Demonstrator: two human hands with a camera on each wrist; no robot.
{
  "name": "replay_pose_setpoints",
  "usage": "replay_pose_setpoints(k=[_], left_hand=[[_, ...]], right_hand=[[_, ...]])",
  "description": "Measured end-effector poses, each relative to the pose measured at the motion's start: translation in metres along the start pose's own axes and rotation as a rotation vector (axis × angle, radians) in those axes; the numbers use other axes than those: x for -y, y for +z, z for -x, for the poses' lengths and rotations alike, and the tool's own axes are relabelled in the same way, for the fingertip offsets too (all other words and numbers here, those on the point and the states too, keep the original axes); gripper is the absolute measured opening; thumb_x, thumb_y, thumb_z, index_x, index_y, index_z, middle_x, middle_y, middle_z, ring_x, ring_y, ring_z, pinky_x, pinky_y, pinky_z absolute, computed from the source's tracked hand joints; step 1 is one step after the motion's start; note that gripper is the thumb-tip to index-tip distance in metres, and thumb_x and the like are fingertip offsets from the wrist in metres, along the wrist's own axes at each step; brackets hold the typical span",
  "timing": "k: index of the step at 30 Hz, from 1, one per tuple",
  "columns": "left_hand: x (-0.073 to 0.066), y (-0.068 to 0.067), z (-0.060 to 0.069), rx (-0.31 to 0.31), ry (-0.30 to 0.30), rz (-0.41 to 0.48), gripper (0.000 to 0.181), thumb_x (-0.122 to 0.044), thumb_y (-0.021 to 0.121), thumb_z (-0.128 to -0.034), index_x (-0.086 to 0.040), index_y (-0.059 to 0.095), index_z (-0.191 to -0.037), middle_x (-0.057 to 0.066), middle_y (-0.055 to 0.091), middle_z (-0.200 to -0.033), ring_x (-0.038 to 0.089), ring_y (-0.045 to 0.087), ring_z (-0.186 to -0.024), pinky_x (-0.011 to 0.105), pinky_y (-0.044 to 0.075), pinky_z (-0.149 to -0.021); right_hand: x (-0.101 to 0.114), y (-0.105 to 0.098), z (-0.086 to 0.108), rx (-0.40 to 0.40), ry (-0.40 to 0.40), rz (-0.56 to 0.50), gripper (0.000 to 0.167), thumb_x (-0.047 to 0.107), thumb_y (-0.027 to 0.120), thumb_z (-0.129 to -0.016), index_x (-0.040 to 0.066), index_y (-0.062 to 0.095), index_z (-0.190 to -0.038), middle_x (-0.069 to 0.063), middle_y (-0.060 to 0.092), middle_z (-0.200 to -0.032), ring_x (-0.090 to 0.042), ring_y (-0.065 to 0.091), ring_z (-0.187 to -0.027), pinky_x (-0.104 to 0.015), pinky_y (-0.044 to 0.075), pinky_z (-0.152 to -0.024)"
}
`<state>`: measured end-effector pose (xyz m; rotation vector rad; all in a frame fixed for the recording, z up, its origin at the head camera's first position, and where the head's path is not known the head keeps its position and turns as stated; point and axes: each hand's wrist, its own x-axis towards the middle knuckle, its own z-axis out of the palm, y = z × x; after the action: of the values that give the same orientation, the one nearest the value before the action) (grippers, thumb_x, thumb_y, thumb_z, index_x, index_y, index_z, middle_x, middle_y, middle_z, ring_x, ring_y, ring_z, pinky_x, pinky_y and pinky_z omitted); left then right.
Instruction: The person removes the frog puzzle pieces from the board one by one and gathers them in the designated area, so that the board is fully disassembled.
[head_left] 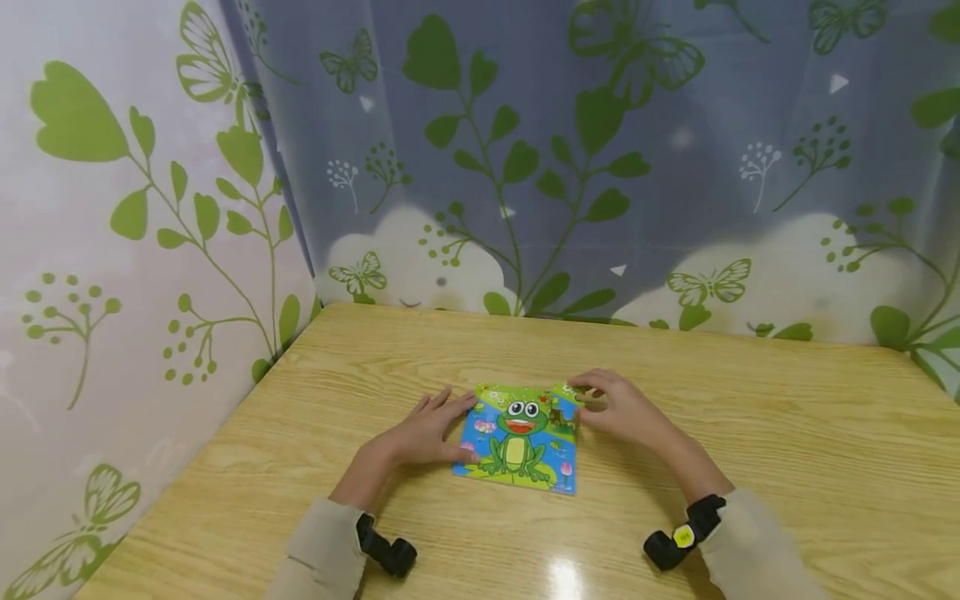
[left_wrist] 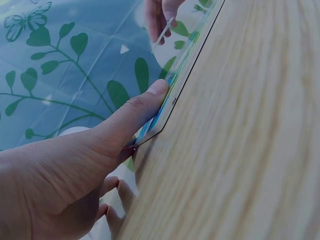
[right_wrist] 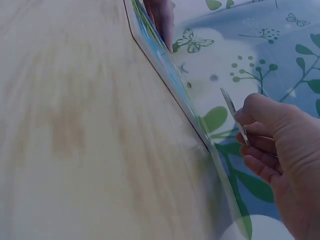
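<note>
A square frog picture puzzle (head_left: pixel 516 450) lies flat on the table. Along its left side rests my left hand (head_left: pixel 426 433), fingers spread, with the thumb on the lower left edge; the left wrist view shows that thumb (left_wrist: pixel 131 112) pressing on the board's rim. My right hand (head_left: pixel 621 408) pinches a thin piece (head_left: pixel 564 408) between thumb and fingers at the board's upper right corner. In the right wrist view the piece (right_wrist: pixel 234 116) is tilted and held off the table, apart from the board (right_wrist: pixel 170 75).
The wooden table (head_left: pixel 225 517) extends around the board. Behind it hangs a blue curtain (head_left: pixel 675 167) with leaves and butterflies, and a pale patterned curtain (head_left: pixel 150 275) stands at the left. Black cameras (head_left: pixel 393 557) are strapped to both wrists.
</note>
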<state>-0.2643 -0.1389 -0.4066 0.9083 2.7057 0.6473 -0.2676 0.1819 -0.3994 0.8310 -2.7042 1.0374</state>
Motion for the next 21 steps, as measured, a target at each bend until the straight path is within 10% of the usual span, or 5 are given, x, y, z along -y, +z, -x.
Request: replay_pose_setpoints(k=[21], left_hand=[[-0.001, 0.001, -0.002, -0.004, 0.011, 0.002, 0.089, -0.055, 0.064, -0.0789, -0.012, 0.025, -0.147, 0.004, 0.019, -0.150, 0.031, 0.002, -0.137, 0.048, -0.003, -0.107]], right_hand=[[-0.037, -0.007, 0.027, -0.082, 0.020, 0.028, 0.033, 0.005, 0.068, -0.079, 0.001, 0.063, -0.111, -0.013, 0.058, -0.111, -0.029, 0.054, -0.100, -0.044, 0.045, -0.082]])
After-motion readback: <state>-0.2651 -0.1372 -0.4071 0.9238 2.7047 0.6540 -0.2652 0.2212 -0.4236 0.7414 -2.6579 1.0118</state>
